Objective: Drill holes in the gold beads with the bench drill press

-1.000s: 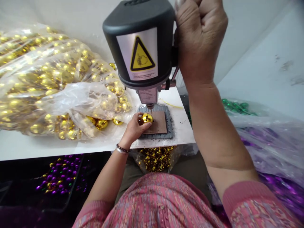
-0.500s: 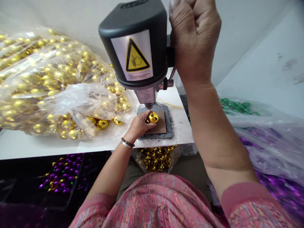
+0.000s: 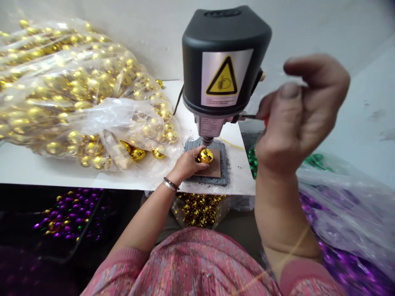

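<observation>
My left hand [image 3: 189, 164] pinches a shiny faceted gold ball [image 3: 205, 156] between thumb and fingers. The ball rests on a brown board [image 3: 212, 168] lying on the grey base [image 3: 224, 176] of a small drill press. Straight above the ball is the bit under the chuck [image 3: 207, 139], and I cannot tell whether it touches. The black drill press head [image 3: 225, 41] carries a yellow warning triangle. My right hand [image 3: 304, 111] is closed around the end of the side lever [image 3: 248, 116], where a bit of red shows; the index finger is crooked away from it.
A big clear bag of gold balls [image 3: 92, 82] covers the table's left side [image 3: 77, 174]. Gold strands [image 3: 202, 211] hang in a bag before my lap. Purple and gold beads [image 3: 66, 213] lie lower left. Bagged purple strands [image 3: 354, 255] and green beads [image 3: 253, 160] are at right.
My right hand has come down and right with the lever. The view has shifted, so the drill press head sits farther right. My left hand still holds the gold ball under the bit.
</observation>
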A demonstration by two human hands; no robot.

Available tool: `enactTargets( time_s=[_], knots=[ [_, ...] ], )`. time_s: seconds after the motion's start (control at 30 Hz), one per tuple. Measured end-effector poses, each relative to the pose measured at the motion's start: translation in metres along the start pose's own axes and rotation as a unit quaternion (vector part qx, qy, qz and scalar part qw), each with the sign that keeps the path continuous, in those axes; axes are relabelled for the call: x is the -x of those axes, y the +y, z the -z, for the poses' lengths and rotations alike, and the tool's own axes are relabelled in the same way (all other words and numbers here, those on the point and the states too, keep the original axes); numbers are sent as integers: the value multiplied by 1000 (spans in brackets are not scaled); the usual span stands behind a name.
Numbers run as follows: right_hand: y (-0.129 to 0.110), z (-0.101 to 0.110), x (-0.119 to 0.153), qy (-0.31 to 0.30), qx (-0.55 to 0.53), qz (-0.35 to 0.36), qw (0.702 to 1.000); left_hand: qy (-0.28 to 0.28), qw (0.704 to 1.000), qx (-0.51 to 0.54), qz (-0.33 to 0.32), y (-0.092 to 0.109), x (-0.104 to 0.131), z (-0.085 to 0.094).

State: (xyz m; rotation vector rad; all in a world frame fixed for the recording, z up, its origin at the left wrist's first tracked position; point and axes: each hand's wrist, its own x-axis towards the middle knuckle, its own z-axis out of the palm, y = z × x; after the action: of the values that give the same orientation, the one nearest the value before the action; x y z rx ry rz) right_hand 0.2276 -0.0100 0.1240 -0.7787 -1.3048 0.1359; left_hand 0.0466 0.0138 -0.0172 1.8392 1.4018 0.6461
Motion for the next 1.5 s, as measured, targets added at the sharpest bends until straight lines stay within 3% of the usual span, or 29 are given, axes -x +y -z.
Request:
enactTargets(
  time_s=[0.1, 0.23, 0.87, 0.97, 1.07, 1.23, 1.33, 1.4, 1.5],
  knots=[
    [2, 9, 30, 8, 48, 45, 998, -8, 1000, -5, 7, 1, 0, 0],
    [13, 13, 49, 7, 88, 48, 995, -14, 1000, -9, 10, 2, 0, 1],
    [34, 0, 72, 82, 50, 97, 991, -24, 1000, 11, -11, -1, -1, 0],
    [25, -5, 57, 105, 33, 112, 988, -19, 1000, 6, -9, 0, 0, -1],
    [12, -11, 20, 120, 9, 105, 987, -4, 1000, 15, -7, 1, 2, -2],
    [10, -14, -28, 53, -16, 47, 997, 0, 998, 58, -29, 2, 21, 1],
    [12, -14, -31, 48, -17, 34, 998, -36, 994, 63, -77, 1, 45, 10],
    [11, -14, -29, 58, -14, 25, 998, -91, 988, 53, -109, -2, 63, 17],
    [4, -14, -27, 56, -20, 4, 998, -138, 983, 33, -118, -11, 84, 29]
  ],
)
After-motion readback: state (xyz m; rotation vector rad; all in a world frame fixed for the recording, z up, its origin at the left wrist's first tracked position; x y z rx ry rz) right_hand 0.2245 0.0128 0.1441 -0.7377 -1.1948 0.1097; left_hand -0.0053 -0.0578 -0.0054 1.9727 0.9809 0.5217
